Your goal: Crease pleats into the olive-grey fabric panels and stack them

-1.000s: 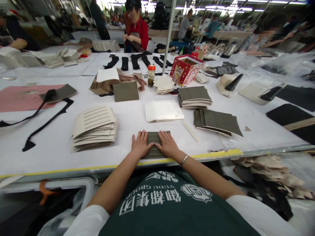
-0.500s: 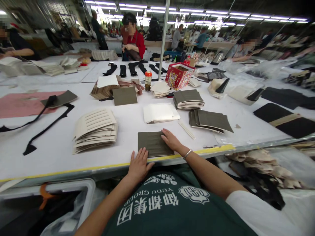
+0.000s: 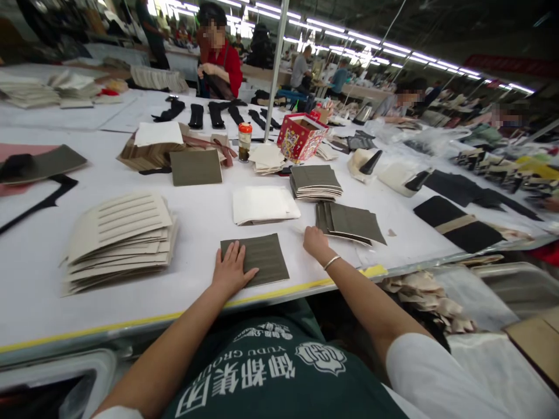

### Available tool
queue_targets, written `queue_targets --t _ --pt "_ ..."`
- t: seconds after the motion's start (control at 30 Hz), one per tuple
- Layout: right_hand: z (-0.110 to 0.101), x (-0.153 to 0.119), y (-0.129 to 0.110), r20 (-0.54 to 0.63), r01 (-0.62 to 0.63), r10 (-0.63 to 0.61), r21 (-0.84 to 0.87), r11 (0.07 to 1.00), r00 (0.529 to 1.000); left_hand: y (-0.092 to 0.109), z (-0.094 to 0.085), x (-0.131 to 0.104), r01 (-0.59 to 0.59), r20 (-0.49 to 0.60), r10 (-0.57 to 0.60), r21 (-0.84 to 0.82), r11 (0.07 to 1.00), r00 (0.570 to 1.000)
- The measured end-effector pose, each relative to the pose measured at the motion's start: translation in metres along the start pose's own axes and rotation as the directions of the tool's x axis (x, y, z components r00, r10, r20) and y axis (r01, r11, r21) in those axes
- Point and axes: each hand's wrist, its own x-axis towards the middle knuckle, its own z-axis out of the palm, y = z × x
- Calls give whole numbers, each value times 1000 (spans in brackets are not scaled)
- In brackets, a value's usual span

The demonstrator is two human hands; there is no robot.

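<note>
A dark olive panel (image 3: 266, 259) with faint raised ridges lies flat near the table's front edge. My left hand (image 3: 230, 269) rests on its left part, fingers spread. Right of the panel, my right hand (image 3: 315, 241) is closed in a pinch at the table surface, over the thin white strips (image 3: 299, 230); only a blurred pale end shows past the fingers. Just beyond that hand is a fanned stack of olive panels (image 3: 351, 222). A white stack (image 3: 264, 205) lies behind the panel.
A tall pile of cream panels (image 3: 120, 241) stands to the left. Farther back are another olive stack (image 3: 315, 181), a red patterned box (image 3: 301, 137) and an orange-lidded jar (image 3: 245, 142). A pole (image 3: 276, 70) rises behind them. A co-worker in red (image 3: 220, 64) stands across the table.
My right hand has left the panel and moved right, closing over the white strips. My left hand has shifted from the panel's edge onto its surface. The view has turned right.
</note>
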Motion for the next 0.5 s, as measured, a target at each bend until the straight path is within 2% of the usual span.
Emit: queue_targets --t 0.07,0.13,0.17,0.23,0.27,0.3,0.4,0.5 --pt "-1 9 -8 33 -3 0 77 997 999 1 0 -1 2 -5 -3 -2 1000 1000" --pt "-1 14 -23 24 -12 7 242 970 1000 0 -1 -2 4 -19 -4 -4 1000 1000" --pt "0 14 -33 -1 -15 16 379 925 1000 0 -2 -2 7 -29 -7 -6 1000 1000" --pt "6 9 -56 -58 6 41 646 764 998 0 -3 -1 11 -48 -12 -12 1000 999" --pt "9 6 -67 -82 26 49 723 690 995 0 -3 -1 11 -55 -12 -17 1000 998" --pt "13 2 -76 -109 51 46 747 662 993 -1 -3 -1 11 -61 -12 -21 1000 998" --pt "23 -8 -88 -199 143 -26 603 785 980 -1 -2 -2 7 -75 -9 -28 1000 997" --pt "29 -9 -86 -259 224 -113 454 862 959 0 -2 -2 4 -79 -7 -34 999 997"
